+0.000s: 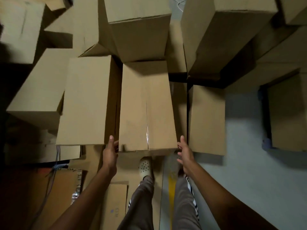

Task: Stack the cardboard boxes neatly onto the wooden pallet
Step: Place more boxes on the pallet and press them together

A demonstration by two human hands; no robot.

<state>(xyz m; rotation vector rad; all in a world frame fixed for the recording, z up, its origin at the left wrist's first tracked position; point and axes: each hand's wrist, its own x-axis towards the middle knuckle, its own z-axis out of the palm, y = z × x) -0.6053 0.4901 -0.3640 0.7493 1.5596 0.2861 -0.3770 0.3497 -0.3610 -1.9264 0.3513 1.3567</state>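
Plain brown cardboard boxes [139, 35] fill the far and left parts of the scene, piled at uneven heights, some of them tilted. A pale grey-blue floor [249, 171] shows bare on the near right.

In the middle lies a long, closed, brown cardboard box with a taped centre seam [146, 110], its short end nearest the person. It sits between a similar long brown box [86, 100] just beside it on the left and a lower brown box [206, 120] on the right. Another brown box [289, 113] stands well apart at the far right edge.

Flattened brown cardboard sheets [116, 201] cover the floor on the near left, under the person's grey-brown trousers [141, 205] and one cream perforated clog [145, 166], which is just below the near end of the middle box.

The left hand [110, 151] lies against the near left corner of the middle box, its fingers straight and pointing away. The right hand [185, 154] is at the near right corner, its fingers loosely spread and gripping nothing; blur hides whether it touches the cardboard.
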